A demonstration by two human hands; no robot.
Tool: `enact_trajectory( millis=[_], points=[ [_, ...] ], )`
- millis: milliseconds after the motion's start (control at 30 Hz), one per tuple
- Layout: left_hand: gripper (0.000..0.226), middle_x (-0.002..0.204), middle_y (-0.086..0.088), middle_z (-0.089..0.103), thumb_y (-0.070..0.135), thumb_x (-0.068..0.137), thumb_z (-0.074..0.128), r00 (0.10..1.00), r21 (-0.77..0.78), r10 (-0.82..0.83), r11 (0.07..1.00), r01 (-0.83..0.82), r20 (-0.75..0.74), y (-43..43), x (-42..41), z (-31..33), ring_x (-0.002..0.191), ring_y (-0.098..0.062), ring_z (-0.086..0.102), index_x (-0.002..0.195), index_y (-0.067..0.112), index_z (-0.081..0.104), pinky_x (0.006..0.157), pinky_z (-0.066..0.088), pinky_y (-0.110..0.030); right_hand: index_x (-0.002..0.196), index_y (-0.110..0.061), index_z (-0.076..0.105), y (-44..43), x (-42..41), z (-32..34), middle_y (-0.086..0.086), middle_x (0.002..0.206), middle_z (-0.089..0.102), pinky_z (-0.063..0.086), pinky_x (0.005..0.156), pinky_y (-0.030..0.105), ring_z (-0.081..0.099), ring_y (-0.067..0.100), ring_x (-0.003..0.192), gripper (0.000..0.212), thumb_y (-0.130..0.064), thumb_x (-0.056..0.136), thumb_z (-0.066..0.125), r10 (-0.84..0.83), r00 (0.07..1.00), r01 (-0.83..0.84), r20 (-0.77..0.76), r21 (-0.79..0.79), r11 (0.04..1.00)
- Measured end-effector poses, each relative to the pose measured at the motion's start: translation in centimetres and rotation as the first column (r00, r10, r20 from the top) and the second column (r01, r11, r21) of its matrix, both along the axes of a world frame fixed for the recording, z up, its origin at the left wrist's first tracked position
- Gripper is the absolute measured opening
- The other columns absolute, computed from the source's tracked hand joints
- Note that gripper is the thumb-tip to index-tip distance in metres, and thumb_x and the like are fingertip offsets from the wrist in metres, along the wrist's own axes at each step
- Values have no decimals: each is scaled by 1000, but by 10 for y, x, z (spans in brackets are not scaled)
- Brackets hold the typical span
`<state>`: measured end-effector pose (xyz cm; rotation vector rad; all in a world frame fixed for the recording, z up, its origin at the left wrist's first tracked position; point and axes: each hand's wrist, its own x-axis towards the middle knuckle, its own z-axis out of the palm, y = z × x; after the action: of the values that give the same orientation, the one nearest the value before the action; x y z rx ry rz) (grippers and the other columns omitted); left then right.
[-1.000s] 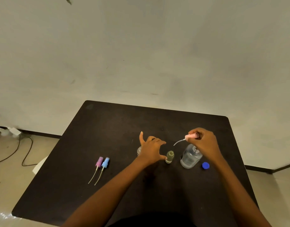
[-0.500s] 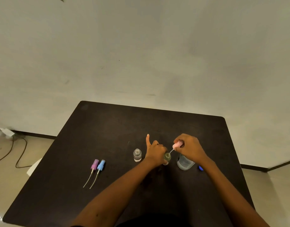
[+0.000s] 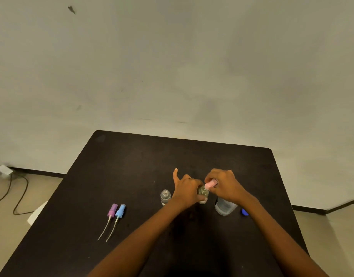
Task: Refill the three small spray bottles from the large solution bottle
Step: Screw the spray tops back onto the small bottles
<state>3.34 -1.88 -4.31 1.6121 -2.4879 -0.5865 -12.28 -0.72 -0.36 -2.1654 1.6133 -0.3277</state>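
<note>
Bottle, small, upright on the bench, sits clasped in the left grip; the right grip pinches a pink sprayer head at its mouth. Large solution bottle stands just right, second small bottle just left.

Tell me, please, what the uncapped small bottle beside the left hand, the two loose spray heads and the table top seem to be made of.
Table top: dark, matte, probably laminate or painted wood. Uncapped bottle: clear, glossy glass or hard plastic; the dark surface shows through it, and which one is unclear. Purple spray head and blue spray head: opaque matte plastic, with thin translucent tubes.
</note>
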Motion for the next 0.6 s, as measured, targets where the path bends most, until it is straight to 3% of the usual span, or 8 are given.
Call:
enact_trajectory(
  millis=[67, 167, 233, 300, 367, 467, 600],
  points=[
    [32, 100, 4, 67, 44, 82, 61, 999, 11, 13, 1000, -13, -34, -1, 6, 11, 112, -13, 52, 107, 23, 63, 112, -10, -51, 83, -18, 66, -1, 2, 12, -7, 84, 57, 48, 79, 36, 54, 8, 77, 11, -12, 74, 67, 36, 998, -36, 60, -12, 999],
    [38, 107, 6, 67, 43, 81, 65, 979, 68, 49, 997, -36, -199, 3, 17, 28, 107, -11, 58, 112, 22, 57, 116, 3, -47, 84, -16, 66, 0, 7, 39, -10, 83, 54, 43, 68, 15, 52, 4, 73, 12, -8, 75, 68, 78, 987, -76, 137, -19, 997],
    [38, 108, 5, 66, 39, 81, 68, 925, 145, 74, 989, -21, -373, 7, 25, 38, 102, -10, 60, 111, 19, 57, 113, 27, -43, 86, -15, 66, 0, 10, 59, -9, 84, 55, 41, 65, 11, 53, 4, 75, 13, -8, 76, 68, 97, 980, -93, 174, -28, 995],
    [37, 105, 4, 65, 35, 80, 69, 849, 202, 94, 979, 15, -519, 13, 33, 51, 96, -10, 61, 111, 18, 58, 96, 49, -37, 88, -15, 66, 0, 12, 76, -7, 87, 58, 43, 67, 12, 55, 6, 78, 15, -7, 75, 68, 113, 970, -110, 216, -26, 994],
    [36, 104, 4, 63, 29, 82, 69, 786, 229, 99, 972, 55, -610, 20, 36, 65, 95, -12, 62, 113, 17, 57, 88, 53, -34, 89, -17, 66, 0, 12, 95, -7, 89, 60, 46, 69, 17, 57, 8, 81, 17, -8, 75, 69, 131, 958, -136, 257, 1, 991],
    [37, 110, 1, 63, 26, 85, 67, 698, 257, 105, 959, 116, -708, 29, 40, 86, 101, -16, 63, 118, 15, 55, 90, 53, -36, 90, -22, 67, 1, 14, 124, -9, 91, 63, 49, 75, 22, 59, 8, 86, 20, -14, 72, 68, 174, 925, -201, 337, 49, 978],
    [41, 113, -2, 63, 38, 85, 61, 631, 248, 98, 956, 154, -770, 39, 44, 107, 103, -23, 62, 120, 19, 53, 88, 54, -44, 102, -31, 59, 7, 20, 149, -7, 99, 65, 52, 84, 26, 61, 14, 94, 35, -19, 70, 70, 145, 861, -210, 488, 81, 974]
  ],
)
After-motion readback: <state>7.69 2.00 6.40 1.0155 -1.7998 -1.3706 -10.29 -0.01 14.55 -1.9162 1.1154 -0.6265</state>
